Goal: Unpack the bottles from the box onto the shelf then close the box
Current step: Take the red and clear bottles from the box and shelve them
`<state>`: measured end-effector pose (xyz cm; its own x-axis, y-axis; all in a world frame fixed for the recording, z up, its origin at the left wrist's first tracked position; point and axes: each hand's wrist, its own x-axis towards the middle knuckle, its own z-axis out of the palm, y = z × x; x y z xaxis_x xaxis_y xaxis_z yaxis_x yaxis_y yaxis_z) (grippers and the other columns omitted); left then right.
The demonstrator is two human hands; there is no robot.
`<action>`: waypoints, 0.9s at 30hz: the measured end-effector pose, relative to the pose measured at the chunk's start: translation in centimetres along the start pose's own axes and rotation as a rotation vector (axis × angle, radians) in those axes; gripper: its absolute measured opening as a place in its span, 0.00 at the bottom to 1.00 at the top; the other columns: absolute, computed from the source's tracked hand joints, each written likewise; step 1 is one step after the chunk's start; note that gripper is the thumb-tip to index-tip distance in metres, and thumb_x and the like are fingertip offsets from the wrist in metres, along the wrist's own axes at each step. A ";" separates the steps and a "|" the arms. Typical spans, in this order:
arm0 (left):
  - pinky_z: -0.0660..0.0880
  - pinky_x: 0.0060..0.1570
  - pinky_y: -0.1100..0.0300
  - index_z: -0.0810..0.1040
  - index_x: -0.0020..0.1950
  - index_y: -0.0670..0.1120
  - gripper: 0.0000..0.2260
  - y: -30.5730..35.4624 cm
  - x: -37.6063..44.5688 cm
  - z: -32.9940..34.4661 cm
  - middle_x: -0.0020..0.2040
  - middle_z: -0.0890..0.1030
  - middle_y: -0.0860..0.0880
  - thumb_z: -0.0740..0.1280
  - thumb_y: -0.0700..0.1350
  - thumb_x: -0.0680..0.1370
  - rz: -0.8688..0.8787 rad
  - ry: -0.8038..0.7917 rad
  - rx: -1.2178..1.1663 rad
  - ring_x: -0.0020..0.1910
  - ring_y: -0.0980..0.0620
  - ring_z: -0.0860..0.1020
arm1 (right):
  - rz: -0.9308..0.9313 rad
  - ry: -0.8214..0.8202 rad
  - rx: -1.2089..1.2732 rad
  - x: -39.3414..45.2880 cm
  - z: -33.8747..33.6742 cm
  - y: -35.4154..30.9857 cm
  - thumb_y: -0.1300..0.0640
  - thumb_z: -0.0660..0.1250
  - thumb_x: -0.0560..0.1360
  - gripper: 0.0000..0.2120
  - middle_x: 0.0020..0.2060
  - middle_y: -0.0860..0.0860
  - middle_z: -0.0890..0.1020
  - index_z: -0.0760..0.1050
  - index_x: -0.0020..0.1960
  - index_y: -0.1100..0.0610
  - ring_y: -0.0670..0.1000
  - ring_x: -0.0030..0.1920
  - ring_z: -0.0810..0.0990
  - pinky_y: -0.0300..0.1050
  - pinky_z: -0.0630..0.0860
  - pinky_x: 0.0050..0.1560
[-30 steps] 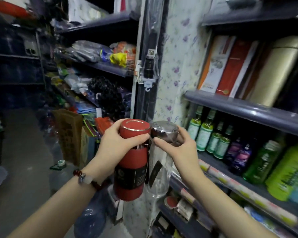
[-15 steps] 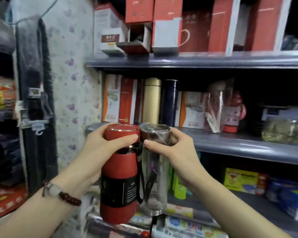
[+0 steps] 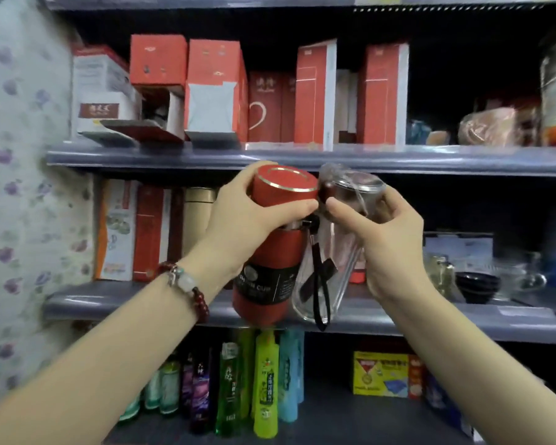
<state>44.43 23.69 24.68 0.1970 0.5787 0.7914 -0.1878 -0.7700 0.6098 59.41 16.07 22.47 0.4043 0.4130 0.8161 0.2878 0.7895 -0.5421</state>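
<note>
1. Left hand [image 3: 241, 220] wrapped around red cylindrical flask with gold-rimmed lid [image 3: 270, 248]
2. Right hand [image 3: 385, 242] gripping clear glass bottle with metal cap [image 3: 334, 274]
3. Both bottles touching, tilted, before grey middle shelf [image 3: 109, 300]

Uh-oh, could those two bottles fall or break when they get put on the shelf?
Maybe. Each hand holds a bottle only near its lid: the left hand grips the red bottle, the right hand the clear glass bottle. Both bottles hang tilted and very close together, so they could knock, and glass may crack. The glass bottle's dangling black strap might snag on the shelf edge. The shelf also looks crowded with a gold flask and boxes, so something could tip.
</note>
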 end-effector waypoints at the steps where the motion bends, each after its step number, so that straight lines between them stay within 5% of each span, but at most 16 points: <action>1: 0.78 0.55 0.55 0.78 0.56 0.54 0.30 -0.3 0.5 0.7 0.50 0.84 0.54 0.81 0.53 0.56 0.029 0.003 0.026 0.50 0.56 0.82 | -0.023 0.033 -0.003 0.4 -0.5 0.3 0.60 0.77 0.66 0.19 0.48 0.53 0.85 0.79 0.56 0.57 0.52 0.51 0.84 0.53 0.80 0.56; 10: 0.74 0.63 0.57 0.74 0.62 0.59 0.34 -4.7 2.0 5.7 0.56 0.81 0.58 0.81 0.51 0.58 0.146 -0.065 0.137 0.58 0.61 0.78 | -0.102 0.157 -0.001 2.2 -3.8 4.8 0.62 0.77 0.67 0.21 0.50 0.47 0.84 0.76 0.56 0.51 0.46 0.52 0.82 0.41 0.77 0.54; 16: 0.76 0.59 0.54 0.74 0.58 0.63 0.31 -7.5 3.7 7.0 0.53 0.81 0.59 0.79 0.57 0.57 0.014 -0.019 0.110 0.55 0.59 0.78 | 0.021 0.177 -0.067 3.8 -4.2 7.9 0.56 0.79 0.65 0.23 0.50 0.46 0.84 0.77 0.58 0.49 0.44 0.52 0.82 0.50 0.78 0.58; 23: 0.79 0.54 0.53 0.78 0.55 0.57 0.27 -10.1 7.8 6.9 0.50 0.83 0.55 0.79 0.56 0.58 -0.167 0.015 0.002 0.52 0.55 0.81 | 0.201 0.163 -0.280 8.1 -2.9 10.3 0.39 0.77 0.56 0.33 0.49 0.45 0.84 0.76 0.58 0.47 0.47 0.51 0.82 0.52 0.79 0.57; 27: 0.80 0.54 0.50 0.79 0.52 0.55 0.30 -11.8 10.0 7.3 0.48 0.84 0.54 0.78 0.62 0.53 -0.277 0.018 -0.002 0.50 0.53 0.82 | 0.289 0.138 -0.365 9.6 -2.2 11.4 0.37 0.74 0.59 0.35 0.54 0.46 0.81 0.73 0.63 0.49 0.49 0.55 0.80 0.54 0.76 0.60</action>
<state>55.68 36.62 25.07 0.2238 0.7720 0.5949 -0.1312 -0.5810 0.8033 68.49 28.00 23.72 0.6171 0.5080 0.6009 0.4222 0.4307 -0.7976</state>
